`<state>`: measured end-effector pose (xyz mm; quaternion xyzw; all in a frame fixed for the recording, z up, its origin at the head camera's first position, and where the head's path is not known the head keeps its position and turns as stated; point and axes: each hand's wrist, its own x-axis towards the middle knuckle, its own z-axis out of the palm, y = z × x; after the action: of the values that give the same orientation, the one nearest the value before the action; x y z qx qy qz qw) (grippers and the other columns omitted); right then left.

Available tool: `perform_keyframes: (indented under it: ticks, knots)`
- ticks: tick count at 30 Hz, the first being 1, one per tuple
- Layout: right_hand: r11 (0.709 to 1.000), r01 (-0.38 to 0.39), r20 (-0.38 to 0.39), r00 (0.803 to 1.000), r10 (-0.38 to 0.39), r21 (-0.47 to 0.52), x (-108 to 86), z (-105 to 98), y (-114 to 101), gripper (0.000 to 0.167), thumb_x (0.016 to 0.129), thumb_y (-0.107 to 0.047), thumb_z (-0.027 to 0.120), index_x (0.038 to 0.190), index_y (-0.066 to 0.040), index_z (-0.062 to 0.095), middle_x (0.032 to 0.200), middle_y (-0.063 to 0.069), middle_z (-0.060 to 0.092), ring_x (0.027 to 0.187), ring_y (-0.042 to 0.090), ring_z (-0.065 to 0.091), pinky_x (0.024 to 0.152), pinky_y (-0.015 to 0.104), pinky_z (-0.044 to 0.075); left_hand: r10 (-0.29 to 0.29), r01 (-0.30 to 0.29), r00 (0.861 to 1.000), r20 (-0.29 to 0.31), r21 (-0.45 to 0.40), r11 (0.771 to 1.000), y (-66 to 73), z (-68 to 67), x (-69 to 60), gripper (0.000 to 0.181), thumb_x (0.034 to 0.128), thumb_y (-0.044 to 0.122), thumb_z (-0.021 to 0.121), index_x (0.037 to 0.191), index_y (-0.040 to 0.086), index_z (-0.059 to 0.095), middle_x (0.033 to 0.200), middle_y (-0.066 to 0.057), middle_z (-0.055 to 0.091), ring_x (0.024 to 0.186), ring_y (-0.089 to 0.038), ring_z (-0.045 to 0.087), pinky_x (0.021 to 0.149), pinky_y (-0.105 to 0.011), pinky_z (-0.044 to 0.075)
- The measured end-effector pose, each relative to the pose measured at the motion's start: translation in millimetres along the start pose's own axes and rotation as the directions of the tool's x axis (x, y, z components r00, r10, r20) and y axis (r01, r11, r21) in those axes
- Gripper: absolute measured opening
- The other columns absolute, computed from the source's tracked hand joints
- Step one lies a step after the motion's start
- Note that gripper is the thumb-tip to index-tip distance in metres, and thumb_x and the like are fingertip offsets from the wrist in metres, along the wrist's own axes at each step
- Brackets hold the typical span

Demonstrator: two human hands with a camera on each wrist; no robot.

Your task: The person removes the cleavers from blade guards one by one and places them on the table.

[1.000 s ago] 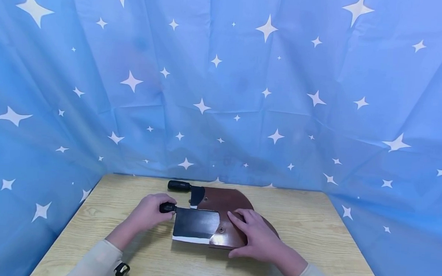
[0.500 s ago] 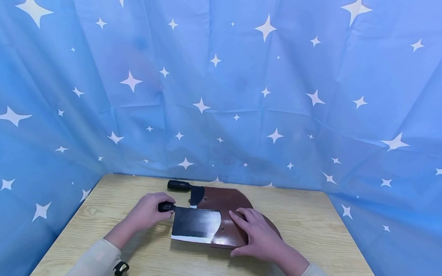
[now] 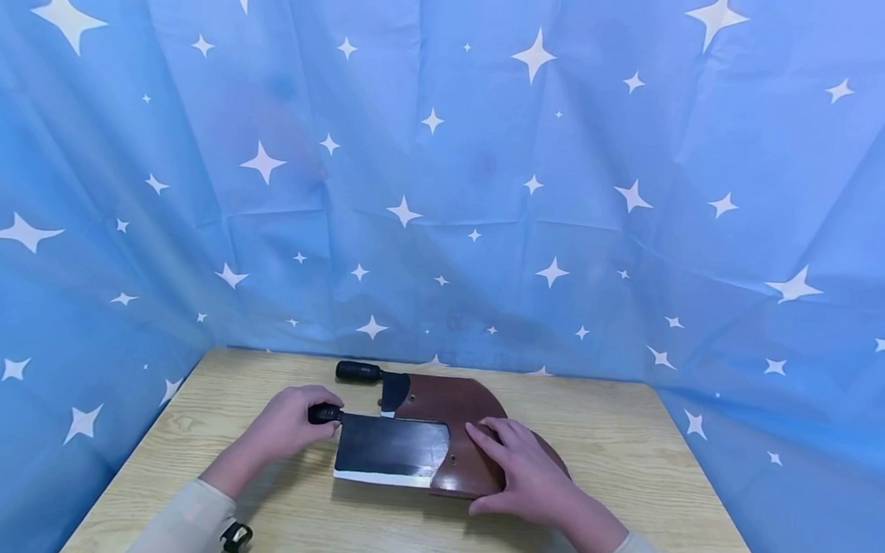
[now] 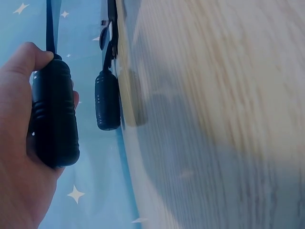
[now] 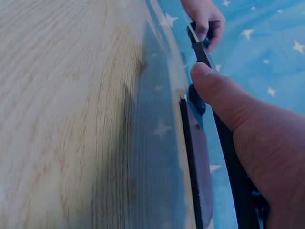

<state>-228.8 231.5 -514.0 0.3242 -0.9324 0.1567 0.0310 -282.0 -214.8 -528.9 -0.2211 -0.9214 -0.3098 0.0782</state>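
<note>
My left hand (image 3: 288, 423) grips the black handle (image 4: 55, 112) of a cleaver, whose dark blade (image 3: 390, 447) with a bright lower edge points right. The right part of that blade is inside a brown leather sheath (image 3: 470, 470). My right hand (image 3: 526, 473) holds this sheath, thumb at its lower edge and fingers over its top face; in the right wrist view the thumb presses its side. Behind lies a second cleaver, its black handle (image 3: 358, 372) to the left and its blade mostly covered by another brown sheath (image 3: 444, 393). No hand touches that one.
The light wooden table (image 3: 257, 375) carries both cleavers, the rear one near its back edge. A blue curtain (image 3: 449, 160) with white stars hangs behind and at both sides. A dark band (image 3: 237, 539) is at the left sleeve.
My left hand has drawn the held cleaver slightly left, while my right hand and the sheath have shifted a little right. More of the blade shows. The rear cleaver has stayed still.
</note>
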Motion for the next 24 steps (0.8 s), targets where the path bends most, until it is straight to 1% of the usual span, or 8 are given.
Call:
perform_keyframes:
  ticks: [3,9,15,20,24]
  knots:
    - [1.0,-0.01,0.005,1.0,0.01,0.0,-1.4,-0.8,1.6,0.119,0.078,-0.067,0.094,0.174,-0.024,0.039,0.169,0.017,0.044,0.155,0.042,0.039,0.122,0.065,0.039,-0.005,0.005,1.0,-0.002,0.0,1.0,-2.1,-1.6,-0.9,0.031,0.0913,0.019,0.087,0.121,0.014,0.083,0.116,0.005,0.078,0.102,-0.014,0.072,0.089,-0.041,0.062]
    - [1.0,-0.003,0.001,1.0,0.003,-0.015,-2.6,0.3,3.1,0.119,0.077,-0.067,0.094,0.174,-0.025,0.039,0.168,0.016,0.044,0.154,0.042,0.04,0.122,0.065,0.04,-0.007,0.007,1.0,0.01,-0.003,1.0,-3.6,-3.9,-1.3,0.031,0.0923,0.018,0.086,0.123,0.012,0.083,0.117,0.004,0.078,0.102,-0.014,0.072,0.088,-0.04,0.062]
    - [1.0,-0.019,0.01,1.0,0.019,-0.004,-4.2,-0.9,3.8,0.118,0.078,-0.064,0.096,0.174,-0.024,0.04,0.168,0.015,0.045,0.155,0.042,0.039,0.122,0.065,0.039,-0.015,0.015,1.0,0.014,-0.008,1.0,-6.0,-5.0,-1.9,0.03,0.0918,0.018,0.086,0.121,0.015,0.083,0.116,0.005,0.078,0.101,-0.012,0.071,0.087,-0.038,0.062]
    - [1.0,-0.027,0.017,0.999,0.027,-0.004,-5.4,-1.9,5.1,0.118,0.078,-0.064,0.096,0.173,-0.024,0.04,0.168,0.015,0.045,0.154,0.041,0.04,0.122,0.065,0.04,-0.02,0.02,1.0,0.018,-0.017,1.0,-6.8,-6.8,-2.6,0.03,0.0915,0.018,0.086,0.121,0.014,0.083,0.115,0.005,0.078,0.1,-0.012,0.071,0.085,-0.037,0.062]
    - [1.0,-0.021,0.011,1.0,0.021,-0.01,-6.3,-2.6,6.5,0.118,0.077,-0.065,0.096,0.172,-0.021,0.042,0.168,0.016,0.045,0.154,0.042,0.04,0.121,0.065,0.04,-0.017,0.017,1.0,0.022,-0.014,1.0,-7.4,-7.7,-2.6,0.029,0.0917,0.018,0.085,0.12,0.014,0.083,0.114,0.005,0.078,0.1,-0.012,0.071,0.086,-0.037,0.062]
